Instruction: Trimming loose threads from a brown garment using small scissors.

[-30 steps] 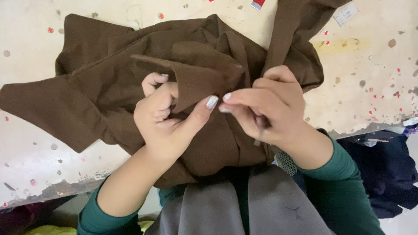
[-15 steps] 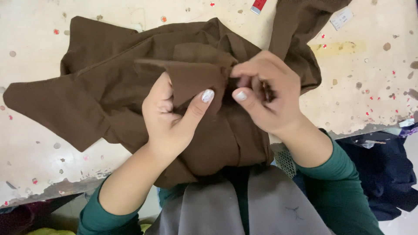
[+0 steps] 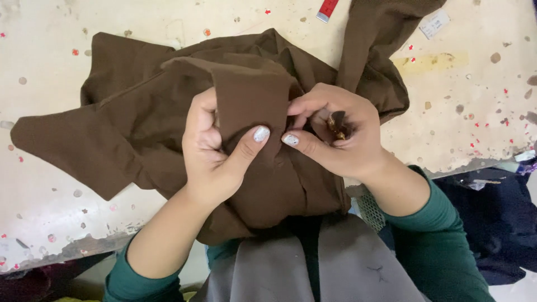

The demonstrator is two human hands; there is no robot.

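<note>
Left hand (image 3: pixel 215 154) grip was closed on a folded flap of the brown garment (image 3: pixel 140 128): thumb pressed on the front of the flap, fingers curled behind it, cloth pinched between. Right hand (image 3: pixel 335 137) grip was closed too: thumb and forefinger nipped the same cloth just beside the left thumb, thumb tips almost touching. The other right fingers were curled around a small dark tool (image 3: pixel 337 124) with a brassy part; too hidden to tell what kind.

Garment lay bunched on the tabletop (image 3: pixel 458 100), mostly centre, one wide panel spread out to my left, another strip running up and off the top edge at right. Its near edge hung over the tabletop rim toward my lap, onto grey fabric (image 3: pixel 335 268) there.

Tabletop was pale, worn, speckled with small red and brown bits. A red strip (image 3: pixel 327 9) sat at the far edge, a small white tag (image 3: pixel 435 23) beside the upper right strip of cloth. Dark navy cloth (image 3: pixel 492 223) sat below the tabletop rim on my right.
</note>
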